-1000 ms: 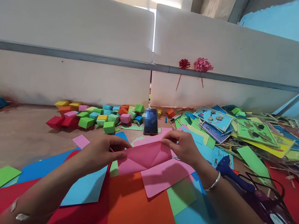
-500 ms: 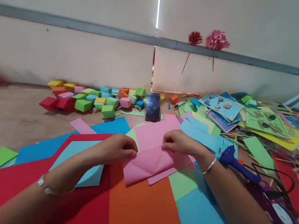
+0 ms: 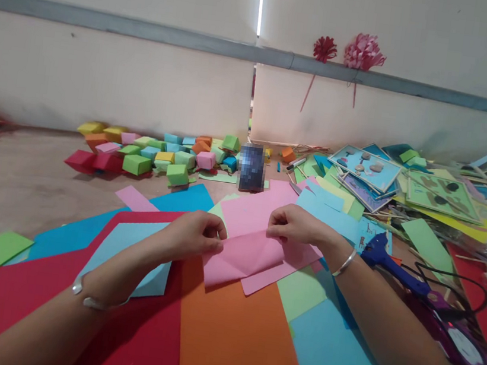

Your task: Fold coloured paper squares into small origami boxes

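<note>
A sheet of pink paper with creases is pinched along its upper edge by both hands. My left hand grips its left corner between thumb and fingers. At the upper right of the sheet, my right hand is closed on the edge. More pink paper lies beneath and behind it. Below are an orange sheet, a red sheet and a light blue sheet. A smaller light blue piece lies under my left forearm.
Folded paper cubes line the wall. A dark blue pixelated object stands at centre back. To the right are a purple-blue glue gun with its cord, picture cards and sticks. Two paper flowers hang on the wall rail.
Both hands keep their grip on the pink paper, and its lower edge sits slightly higher. The camera view has tilted down a little.
</note>
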Motion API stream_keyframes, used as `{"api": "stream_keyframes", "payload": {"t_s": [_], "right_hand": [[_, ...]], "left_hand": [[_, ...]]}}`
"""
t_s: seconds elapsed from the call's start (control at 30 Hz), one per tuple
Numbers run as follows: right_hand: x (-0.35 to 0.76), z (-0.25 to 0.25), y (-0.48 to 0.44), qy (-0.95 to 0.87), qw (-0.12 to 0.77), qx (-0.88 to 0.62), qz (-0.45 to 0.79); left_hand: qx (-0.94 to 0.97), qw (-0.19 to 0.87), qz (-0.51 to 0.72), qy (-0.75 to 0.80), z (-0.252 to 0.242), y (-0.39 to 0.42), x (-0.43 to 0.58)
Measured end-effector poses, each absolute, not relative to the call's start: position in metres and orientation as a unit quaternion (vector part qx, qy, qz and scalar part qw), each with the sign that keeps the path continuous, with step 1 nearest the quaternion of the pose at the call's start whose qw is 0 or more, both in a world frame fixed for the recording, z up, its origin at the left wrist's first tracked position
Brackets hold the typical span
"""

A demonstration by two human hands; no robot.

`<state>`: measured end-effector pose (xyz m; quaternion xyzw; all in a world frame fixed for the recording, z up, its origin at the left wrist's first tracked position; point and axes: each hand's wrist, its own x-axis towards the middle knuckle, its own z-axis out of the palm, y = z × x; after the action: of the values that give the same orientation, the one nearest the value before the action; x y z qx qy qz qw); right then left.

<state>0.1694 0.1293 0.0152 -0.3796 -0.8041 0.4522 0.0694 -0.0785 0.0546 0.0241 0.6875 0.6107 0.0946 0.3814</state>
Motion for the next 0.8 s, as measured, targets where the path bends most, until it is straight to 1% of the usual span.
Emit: {"api": "stream_keyframes", "payload": {"t_s": [0.17,0.37,0.6,0.73,0.8], "right_hand": [[0.163,0.015,0.124,-0.848,0.046,-0.433,0.301],[0.153,0.017,0.116,-0.855,0.014,-0.471,0.217],[0.147,0.012,0.111,-0.856,-0.038,-0.494,0.149],[0.145,0.014,0.108,-0.854,-0.057,-0.500,0.134],[0.144,0.015,0.108,-0.853,-0.061,-0.501,0.132]], "left_hand": [[0.708,0.338,0.115,0.609,0.016,0.055,-0.078],[0.739,0.287,0.086,0.604,0.010,0.054,-0.073],[0.764,0.232,0.054,0.600,0.011,0.052,-0.066],[0.770,0.225,0.035,0.596,0.011,0.051,-0.065],[0.788,0.193,0.031,0.584,0.010,0.049,-0.064]]}}
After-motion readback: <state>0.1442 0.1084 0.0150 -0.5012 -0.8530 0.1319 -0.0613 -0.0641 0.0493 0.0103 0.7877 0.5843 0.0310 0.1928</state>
